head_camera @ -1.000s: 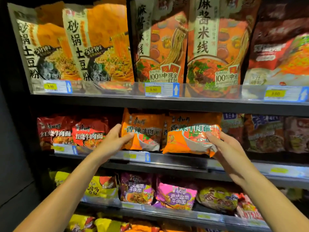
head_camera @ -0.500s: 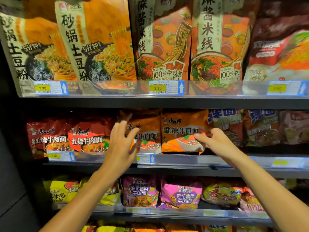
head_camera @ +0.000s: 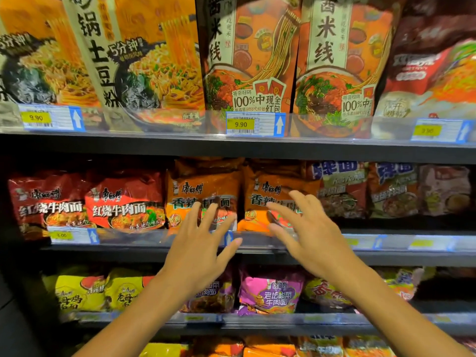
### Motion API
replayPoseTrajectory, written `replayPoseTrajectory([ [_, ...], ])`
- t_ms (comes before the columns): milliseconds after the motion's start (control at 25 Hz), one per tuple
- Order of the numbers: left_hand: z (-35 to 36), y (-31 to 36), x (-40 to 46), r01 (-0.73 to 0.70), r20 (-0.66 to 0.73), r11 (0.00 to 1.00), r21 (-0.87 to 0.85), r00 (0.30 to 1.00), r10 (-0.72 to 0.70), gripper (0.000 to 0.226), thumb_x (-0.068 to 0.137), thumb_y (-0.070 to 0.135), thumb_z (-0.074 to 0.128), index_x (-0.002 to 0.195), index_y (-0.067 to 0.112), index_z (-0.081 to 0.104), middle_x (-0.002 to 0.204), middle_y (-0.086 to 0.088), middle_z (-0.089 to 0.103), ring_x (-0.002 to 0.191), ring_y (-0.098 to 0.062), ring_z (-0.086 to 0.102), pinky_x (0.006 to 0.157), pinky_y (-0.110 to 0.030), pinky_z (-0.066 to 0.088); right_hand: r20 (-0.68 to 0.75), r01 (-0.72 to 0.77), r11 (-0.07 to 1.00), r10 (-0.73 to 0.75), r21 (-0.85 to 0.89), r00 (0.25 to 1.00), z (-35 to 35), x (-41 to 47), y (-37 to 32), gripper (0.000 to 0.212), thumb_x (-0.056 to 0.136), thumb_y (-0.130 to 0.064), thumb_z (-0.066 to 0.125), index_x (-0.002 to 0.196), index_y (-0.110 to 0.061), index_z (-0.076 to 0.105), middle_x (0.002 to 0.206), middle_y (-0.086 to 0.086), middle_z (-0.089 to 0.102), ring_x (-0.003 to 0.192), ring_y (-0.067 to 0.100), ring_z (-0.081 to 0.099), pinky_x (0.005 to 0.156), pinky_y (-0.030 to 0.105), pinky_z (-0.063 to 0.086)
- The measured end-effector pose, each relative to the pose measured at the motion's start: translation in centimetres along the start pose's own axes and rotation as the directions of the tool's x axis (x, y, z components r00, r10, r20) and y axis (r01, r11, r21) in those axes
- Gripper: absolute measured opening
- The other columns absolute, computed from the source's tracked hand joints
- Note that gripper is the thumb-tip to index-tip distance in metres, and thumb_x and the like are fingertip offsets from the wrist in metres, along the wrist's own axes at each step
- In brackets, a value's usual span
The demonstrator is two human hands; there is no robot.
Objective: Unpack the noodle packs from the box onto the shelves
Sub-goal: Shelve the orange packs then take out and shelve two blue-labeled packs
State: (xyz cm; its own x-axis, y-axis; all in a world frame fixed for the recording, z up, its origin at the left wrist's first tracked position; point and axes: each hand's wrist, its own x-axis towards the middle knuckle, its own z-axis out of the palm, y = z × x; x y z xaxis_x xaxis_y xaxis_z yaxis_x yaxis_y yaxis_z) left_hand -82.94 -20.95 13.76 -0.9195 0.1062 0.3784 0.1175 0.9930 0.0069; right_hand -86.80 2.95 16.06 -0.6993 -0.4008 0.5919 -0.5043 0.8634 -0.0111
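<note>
Two orange noodle packs (head_camera: pixel 273 199) now seated at middle shelf (head_camera: pixel 257 243) front edge, released since a second ago; placement step judged complete. Left hand (head_camera: pixel 198 251) and right hand (head_camera: pixel 309 238) withdrawn, fingers spread, holding nothing. Pack faces outward; long axis along shelf edge.
</note>
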Motion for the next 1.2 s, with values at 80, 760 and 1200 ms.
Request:
replayPoseTrajectory([
  [80,-0.2,-0.5,0.0,0.006,0.035,1.0,-0.007,0.999,-0.006,0.063,0.092,0.07,0.006,0.152,0.051,0.002,0.166,0.005,-0.008,0.15,-0.028,-0.019,0.122,-0.045,0.002,0.246,-0.038,0.998,0.049,-0.05,0.968,0.7,0.4,-0.3,0.062,0.097,-0.066,0.019,0.149,-0.04,0.038,0.156,0.002,0.029,0.136,0.031,0.029,0.109,0.042,0.037],
  [760,0.0,1.9,-0.6,-0.346,-0.278,0.918,-0.194,0.917,0.287,0.053,0.098,0.051,0.04,0.142,0.023,0.05,0.155,0.0,0.037,0.148,-0.024,0.024,0.119,-0.05,0.026,0.039,-0.07,0.948,0.06,0.312,0.997,-2.1,-6.7,3.2,0.048,0.101,-0.047,0.049,0.147,-0.035,0.044,0.16,-0.018,0.026,0.151,0.001,0.01,0.118,0.024,0.018],
  [1200,2.8,30.1,-9.6,-0.743,-0.156,0.629,-0.228,0.665,0.73,0.063,0.095,0.065,0.036,0.141,0.026,0.052,0.148,-0.007,0.046,0.142,-0.041,0.033,0.115,-0.064,0.021,0.188,-0.428,0.903,0.413,0.046,0.891,-15.5,-37.4,12.8,0.067,0.09,-0.07,0.042,0.146,-0.032,0.048,0.159,-0.009,0.034,0.152,0.016,0.018,0.124,0.036,0.018],
])
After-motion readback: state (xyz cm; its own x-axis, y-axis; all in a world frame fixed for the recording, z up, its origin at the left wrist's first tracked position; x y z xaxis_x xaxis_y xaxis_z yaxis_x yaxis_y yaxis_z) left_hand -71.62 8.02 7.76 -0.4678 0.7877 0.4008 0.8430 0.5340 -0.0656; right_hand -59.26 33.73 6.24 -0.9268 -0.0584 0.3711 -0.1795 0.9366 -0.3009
